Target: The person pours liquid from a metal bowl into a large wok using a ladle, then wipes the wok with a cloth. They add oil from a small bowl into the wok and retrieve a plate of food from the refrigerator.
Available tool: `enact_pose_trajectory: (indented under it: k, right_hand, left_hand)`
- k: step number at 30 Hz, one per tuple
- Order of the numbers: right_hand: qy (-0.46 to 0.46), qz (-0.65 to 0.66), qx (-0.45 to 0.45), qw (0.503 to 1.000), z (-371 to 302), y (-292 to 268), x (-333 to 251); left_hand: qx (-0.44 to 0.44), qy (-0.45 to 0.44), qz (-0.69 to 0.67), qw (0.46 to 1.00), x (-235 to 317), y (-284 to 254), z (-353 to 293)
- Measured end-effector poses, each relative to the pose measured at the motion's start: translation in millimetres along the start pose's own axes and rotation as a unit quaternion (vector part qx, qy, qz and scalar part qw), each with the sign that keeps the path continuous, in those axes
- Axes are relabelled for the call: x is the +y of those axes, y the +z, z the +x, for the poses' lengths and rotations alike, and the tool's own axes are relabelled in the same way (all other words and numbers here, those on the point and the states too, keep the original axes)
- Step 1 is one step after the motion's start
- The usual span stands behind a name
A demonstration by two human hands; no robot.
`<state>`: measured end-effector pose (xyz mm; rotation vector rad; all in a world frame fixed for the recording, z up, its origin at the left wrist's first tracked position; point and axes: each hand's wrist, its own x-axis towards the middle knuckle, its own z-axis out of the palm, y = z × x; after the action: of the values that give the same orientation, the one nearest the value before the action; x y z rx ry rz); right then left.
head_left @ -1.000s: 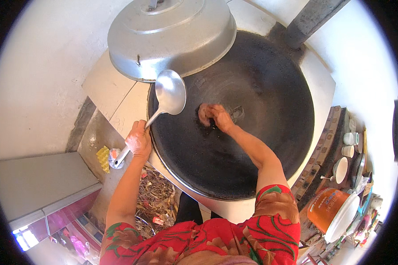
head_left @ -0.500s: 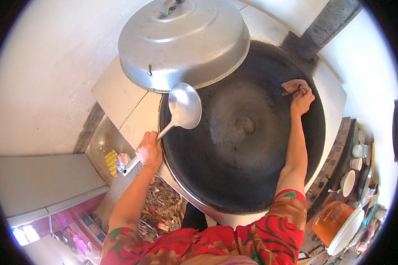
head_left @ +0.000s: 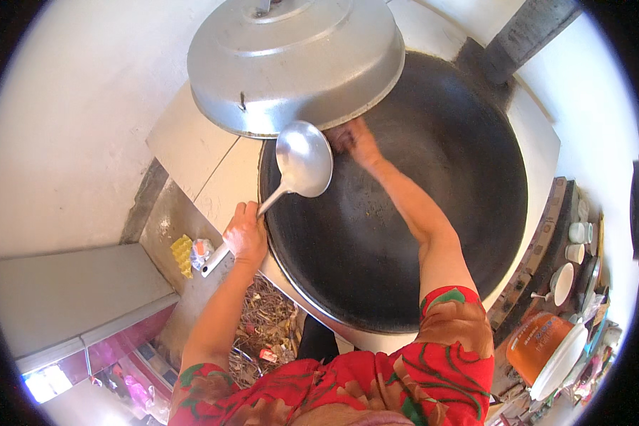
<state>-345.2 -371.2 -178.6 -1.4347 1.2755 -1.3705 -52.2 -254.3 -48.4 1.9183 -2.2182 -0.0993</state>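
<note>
A large black wok [head_left: 440,192] is set into a pale tiled stove top [head_left: 224,160]. My left hand [head_left: 246,233] is closed round the handle of a metal ladle [head_left: 305,160] at the wok's left rim, its bowl over the wok. Inside the wok, at the upper left, my right hand [head_left: 361,144] presses a brown cloth [head_left: 339,138] to the surface, just below the lid's edge; hand and cloth are blurred by motion. The big domed metal lid [head_left: 291,64] covers the wok's far left part.
Dry twigs [head_left: 263,319] lie on the floor below the stove's front. To the right stand an orange bucket [head_left: 536,348] with a white top and several bowls [head_left: 562,284]. A grey-topped cabinet [head_left: 71,298] is at the left, near a yellow sponge-like piece [head_left: 182,255].
My right hand has swept the cloth from the wok's right side across to its upper left, beside the lid. My left hand still holds the ladle, nearly in place.
</note>
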Motion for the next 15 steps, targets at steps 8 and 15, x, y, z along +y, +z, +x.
enact_pose_trajectory:
  k: [8, 15]
  right_hand:
    - [0.058, -0.211, -0.281, 0.935, -144.5, -10.0, -38.8]
    - [0.208, -0.010, -0.096, 0.973, -139.5, -126.0, -69.6]
  left_hand:
    - [-0.001, -0.006, 0.011, 1.000, -0.3, 4.6, 1.5]
    - [0.021, -0.001, 0.029, 0.999, -1.3, 4.1, -1.6]
